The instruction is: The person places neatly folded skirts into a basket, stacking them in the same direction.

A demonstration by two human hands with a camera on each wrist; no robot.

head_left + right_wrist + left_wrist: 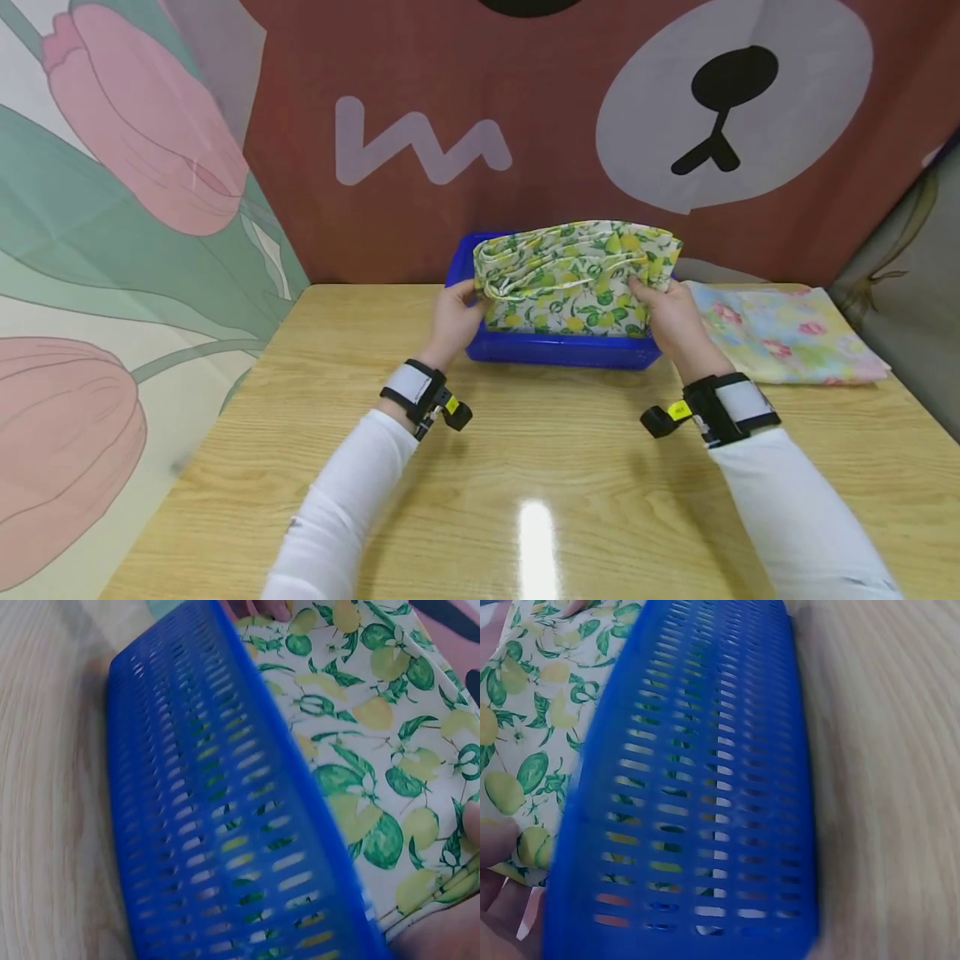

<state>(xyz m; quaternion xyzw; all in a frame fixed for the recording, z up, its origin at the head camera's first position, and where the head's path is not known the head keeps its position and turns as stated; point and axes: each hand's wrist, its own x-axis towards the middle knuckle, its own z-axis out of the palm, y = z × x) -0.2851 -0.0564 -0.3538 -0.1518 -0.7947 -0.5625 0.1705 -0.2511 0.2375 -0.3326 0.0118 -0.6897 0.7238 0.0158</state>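
A folded cloth with a lemon-and-leaf print point(577, 287) stands tilted in the blue plastic basket point(562, 350), its upper part rising above the rim. My left hand point(455, 321) pinches the cloth's left edge, thumb on the near face. At the right edge, my right hand point(675, 323) grips it the same way. Both wrist views show the basket's slotted wall point(697, 772) close up, with the printed cloth point(390, 742) visible through the slots and above the rim. The cloth's lower edge is hidden inside the basket.
To the right of the basket lies a folded pastel cloth with pink flowers point(787, 333), flat on the wooden table point(480, 467). Behind the table's far edge hangs a brown backdrop with a bear face point(555, 150). A floral sheet point(150, 283) hangs at the left.
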